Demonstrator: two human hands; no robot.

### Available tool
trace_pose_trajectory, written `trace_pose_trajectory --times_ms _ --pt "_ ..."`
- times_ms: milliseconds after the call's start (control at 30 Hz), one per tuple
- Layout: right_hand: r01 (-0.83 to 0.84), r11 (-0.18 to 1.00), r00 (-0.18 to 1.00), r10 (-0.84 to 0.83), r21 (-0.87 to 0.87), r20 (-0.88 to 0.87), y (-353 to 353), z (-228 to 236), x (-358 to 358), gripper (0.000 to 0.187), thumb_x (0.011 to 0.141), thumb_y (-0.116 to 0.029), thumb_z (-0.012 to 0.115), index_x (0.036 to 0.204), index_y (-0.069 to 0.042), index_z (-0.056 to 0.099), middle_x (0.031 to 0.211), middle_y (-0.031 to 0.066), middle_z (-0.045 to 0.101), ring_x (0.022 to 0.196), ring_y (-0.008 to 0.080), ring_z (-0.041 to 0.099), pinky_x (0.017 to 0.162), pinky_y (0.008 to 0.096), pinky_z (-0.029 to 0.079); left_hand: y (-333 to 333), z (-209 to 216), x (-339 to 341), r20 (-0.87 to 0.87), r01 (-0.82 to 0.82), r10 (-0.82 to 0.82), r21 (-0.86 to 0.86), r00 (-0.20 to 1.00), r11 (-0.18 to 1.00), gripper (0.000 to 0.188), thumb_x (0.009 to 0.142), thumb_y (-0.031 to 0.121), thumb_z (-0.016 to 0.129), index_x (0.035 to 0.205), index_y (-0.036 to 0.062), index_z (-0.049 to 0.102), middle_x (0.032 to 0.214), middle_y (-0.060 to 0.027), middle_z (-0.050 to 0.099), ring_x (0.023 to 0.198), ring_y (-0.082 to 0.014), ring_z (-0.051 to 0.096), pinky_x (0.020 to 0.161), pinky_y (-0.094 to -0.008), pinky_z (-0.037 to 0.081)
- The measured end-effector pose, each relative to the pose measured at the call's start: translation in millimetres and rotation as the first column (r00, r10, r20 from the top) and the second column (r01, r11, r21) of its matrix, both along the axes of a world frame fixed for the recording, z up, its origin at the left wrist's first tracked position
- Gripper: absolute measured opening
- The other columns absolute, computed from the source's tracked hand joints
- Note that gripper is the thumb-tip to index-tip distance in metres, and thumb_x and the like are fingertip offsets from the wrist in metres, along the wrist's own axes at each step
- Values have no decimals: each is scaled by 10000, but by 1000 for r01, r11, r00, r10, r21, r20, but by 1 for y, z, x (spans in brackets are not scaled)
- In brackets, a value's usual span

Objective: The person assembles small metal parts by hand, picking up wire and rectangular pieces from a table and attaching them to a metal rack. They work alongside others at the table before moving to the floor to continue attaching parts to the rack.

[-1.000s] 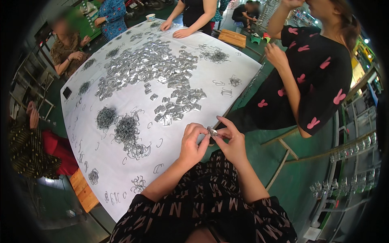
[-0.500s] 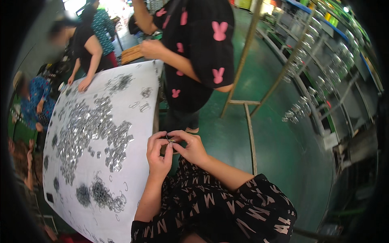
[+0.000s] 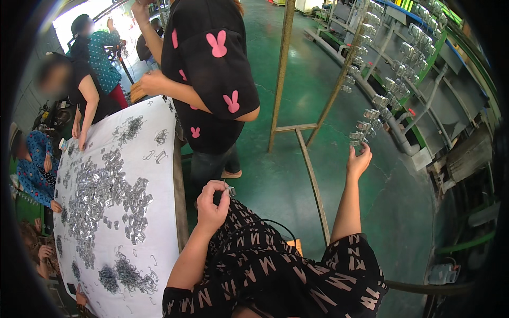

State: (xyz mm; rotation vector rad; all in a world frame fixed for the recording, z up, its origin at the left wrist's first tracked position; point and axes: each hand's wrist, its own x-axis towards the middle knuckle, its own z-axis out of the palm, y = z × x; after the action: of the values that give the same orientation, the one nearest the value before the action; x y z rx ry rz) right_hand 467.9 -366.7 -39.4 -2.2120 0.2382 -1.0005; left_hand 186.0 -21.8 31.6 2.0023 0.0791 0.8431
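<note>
My left hand (image 3: 213,205) is closed in a pinch over my lap, beside the table edge. A small shiny metal piece (image 3: 231,191) sticks out between its thumb and finger. My right hand (image 3: 359,162) is stretched out to the right, its fingertips at the lowest shiny metal piece (image 3: 356,139) of a hanging string; the grip looks like a pinch, partly hidden by the fingers. On the white-covered table (image 3: 159,212) to my left lie a spread of silvery metal pieces (image 3: 98,193) and a tangle of thin wire hooks (image 3: 135,275).
A metal frame (image 3: 313,185) stands on the green floor to my right, with further strings of metal pieces (image 3: 405,63) behind. A co-worker in a rabbit-print top (image 3: 212,79) stands ahead. Other people (image 3: 87,98) work along the table's far side.
My hands were together, working at a small piece with wire. My right hand has moved away to the right, up to the hanging string; the left stays near the lap. The view has shifted rightward.
</note>
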Motion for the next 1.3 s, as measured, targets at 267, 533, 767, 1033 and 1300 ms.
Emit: trace_pose_trajectory --times_ms 267,533,767,1033,1300 --pt "-228 970 971 219 -86 -101 -7 19 31 376 720 -157 770 1059 -122 613 949 98 562 869 270 568 754 394 456 -8 -4 16 -61 21 -16 75 998 997 69 801 -39 568 830 -6 514 845 -109 617 774 -206 608 746 -295 479" --pt "-416 908 902 419 55 -107 9 11 18 202 727 -124 763 807 19 646 737 119 591 637 232 579 624 336 467 -13 -13 27 -142 32 -24 52 990 998 89 771 27 624 821 41 552 799 -85 628 766 -278 604 706 -353 470" --pt "-585 720 723 672 374 -162 40 34 -50 156 721 -40 750 779 53 639 700 59 564 608 116 530 588 258 440 -45 0 67 -131 232 -214 140 968 963 101 781 36 622 822 34 530 772 -97 600 736 -286 585 694 -359 453" --pt "-685 620 646 760 383 -73 66 55 -116 113 824 -62 672 868 41 658 729 79 577 653 152 559 605 276 437 -93 14 111 -88 425 -416 218 905 879 122 774 -5 616 834 32 517 757 -98 587 721 -285 589 709 -372 438" --pt "-697 601 632 772 391 -61 71 70 -134 117 839 -67 651 852 49 641 711 91 571 652 164 542 632 283 440 -114 20 121 -23 447 -456 243 890 861 150 758 -12 624 827 34 498 745 -108 558 724 -303 572 739 -390 435"
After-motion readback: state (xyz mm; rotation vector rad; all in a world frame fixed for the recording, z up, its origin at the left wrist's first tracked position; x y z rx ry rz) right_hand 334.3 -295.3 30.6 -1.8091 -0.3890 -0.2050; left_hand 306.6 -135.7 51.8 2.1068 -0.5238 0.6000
